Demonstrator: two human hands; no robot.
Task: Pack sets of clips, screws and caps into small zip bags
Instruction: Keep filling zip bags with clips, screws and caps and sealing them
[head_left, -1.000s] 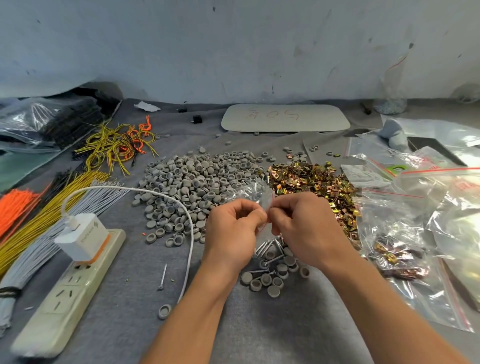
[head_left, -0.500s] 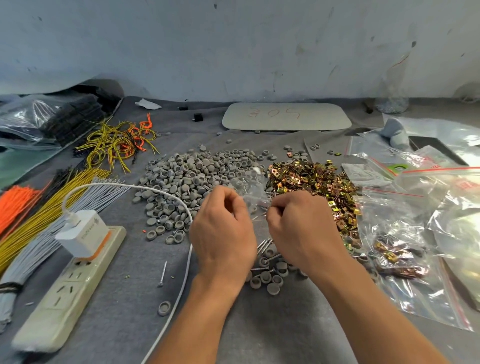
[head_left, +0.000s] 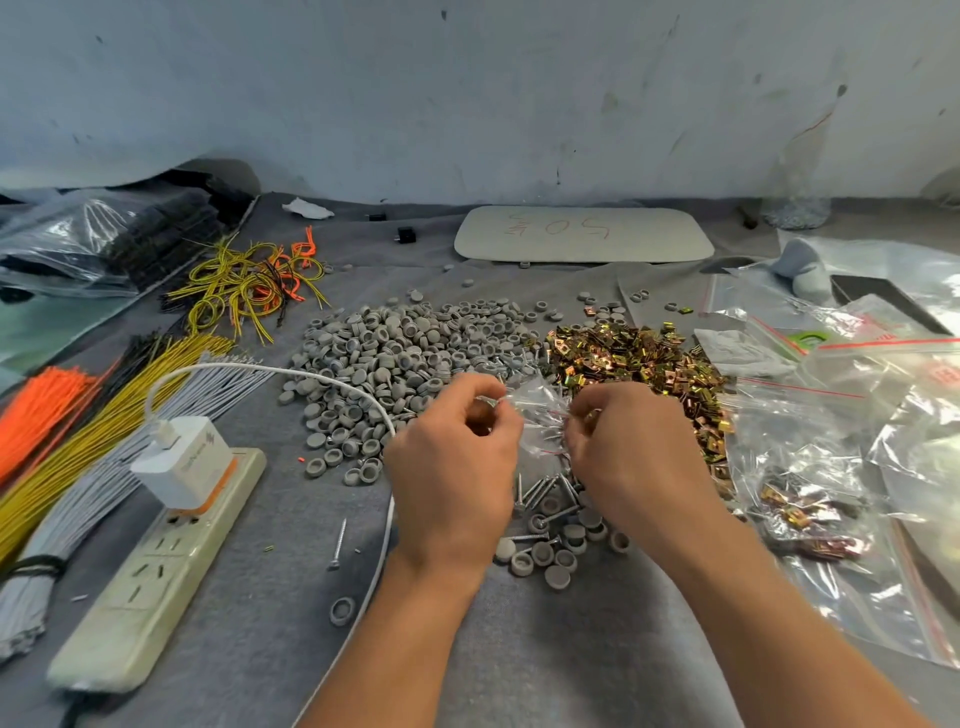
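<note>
Delta vs a second ago: fingertips were meeting at the bag then, and now the hands are apart with the film stretched between them. Piles and clutter have not moved.

Left hand (head_left: 457, 467): fingers curled, pinching the left edge of the zip bag (head_left: 537, 415). Right hand (head_left: 631, 457): same pinch on the right edge. The bag hangs between the two hands, above the worktop (head_left: 571, 675), crumpled, red seal line visible. I can't tell whether anything is inside it.

Counts:
- 2 hands, 1 zip bag held.
- 2 big piles: grey caps (head_left: 405, 353) beyond the left hand, gold clips (head_left: 639, 364) beyond the right hand, touching at their edges.
- 1 small heap (head_left: 553, 545) directly below the bag, between the wrists: roughly ten caps and about six screws, though the right hand covers part of it.
- 1 loose screw (head_left: 340, 543) and 1 loose cap (head_left: 343, 610), left of the left forearm.
- 1 power strip (head_left: 156, 561) with 1 charger (head_left: 182, 462) plugged in; its white cable (head_left: 291, 371) arcs over the cap pile and passes under the left arm.
- 3 wire bundles far left: orange (head_left: 36, 410), yellow (head_left: 104, 405), grey (head_left: 78, 493).
- Filled bags (head_left: 810, 504) lie just right of the right forearm.
</note>
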